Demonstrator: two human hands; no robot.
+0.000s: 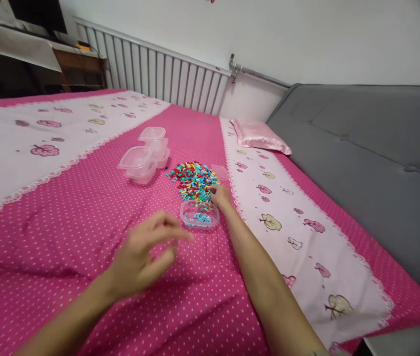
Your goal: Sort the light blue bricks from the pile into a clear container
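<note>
A heap of small coloured plastic pieces (194, 179), red, yellow, green and blue, lies on the pink dotted bedspread. In front of it stands a clear plastic container (199, 225) with several light-blue pieces (201, 217) inside. My right hand (219, 195) is at the heap's right edge, its fingers bent together; what they pinch, if anything, is too small to make out. My left hand (147, 249) hovers over the bedspread, left of and nearer than the container. Its fingers are apart, slightly blurred, with nothing visible in them.
Several clear containers (139, 160) stand grouped to the left of the heap. A flat clear lid (220, 172) lies behind my right hand. Farther back are a pink pillow (260, 134), a grey padded headboard (361, 133) and a white radiator (158, 69).
</note>
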